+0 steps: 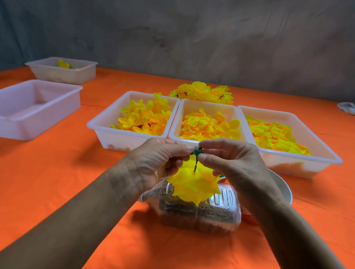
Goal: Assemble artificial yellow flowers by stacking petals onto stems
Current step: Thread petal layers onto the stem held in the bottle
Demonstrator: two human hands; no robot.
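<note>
A yellow flower point(194, 184) of stacked petals hangs upside down on a thin green stem point(196, 164) above a clear plastic bottle. My left hand point(156, 162) pinches the stem near its top end. My right hand point(231, 160) pinches a small green piece point(198, 150) at the tip of the same stem, thumb and forefinger around it. Three white trays behind hold loose yellow petals: left tray point(102, 127), middle tray point(178, 117), right tray point(327, 154). Finished yellow flowers point(202, 92) lie in a pile beyond the trays.
The clear bottle point(200, 214) filled with brown grains lies on the orange cloth under my hands. A white bowl point(283, 186) sits behind my right wrist. An empty white tray point(28, 108) and a smaller tray point(62, 70) stand at the left.
</note>
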